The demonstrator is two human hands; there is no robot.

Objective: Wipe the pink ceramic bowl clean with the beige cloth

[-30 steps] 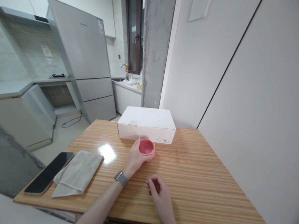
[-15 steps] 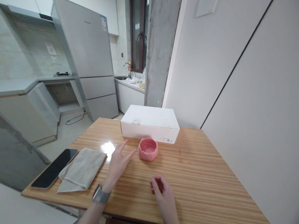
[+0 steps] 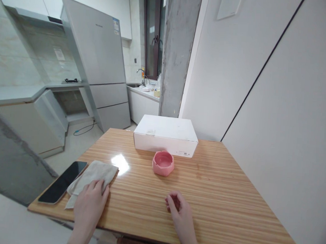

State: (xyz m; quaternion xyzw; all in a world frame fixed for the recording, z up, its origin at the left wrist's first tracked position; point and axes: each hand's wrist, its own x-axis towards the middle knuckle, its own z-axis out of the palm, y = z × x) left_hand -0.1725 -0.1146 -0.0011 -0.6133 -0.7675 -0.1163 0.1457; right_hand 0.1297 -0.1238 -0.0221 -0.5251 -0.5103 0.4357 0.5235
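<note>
My left hand point(image 3: 90, 202) lies over the folded beige cloth point(image 3: 96, 171) at the left of the table, its fingers bent down onto the fabric and the thumb by the cloth's right edge. A small fold shows at the fingertips. My right hand point(image 3: 179, 206) rests near the table's front, fingers loosely curled in toward the thumb, with nothing distinct visible in it. Beyond it sits a pink, faceted ashtray point(image 3: 163, 163) with notches in its rim, apart from both hands.
A white box point(image 3: 166, 135) stands right behind the ashtray on the wood-grain table point(image 3: 216, 190). Left of the cloth lies a black-screened phone point(image 3: 63, 182). A pale wall point(image 3: 275, 117) runs along the right side; a fridge point(image 3: 95, 53) stands beyond the table.
My left hand has moved from beside the ashtray, left and toward me, onto the cloth. My right hand keeps its curled pose. The view has shifted slightly.
</note>
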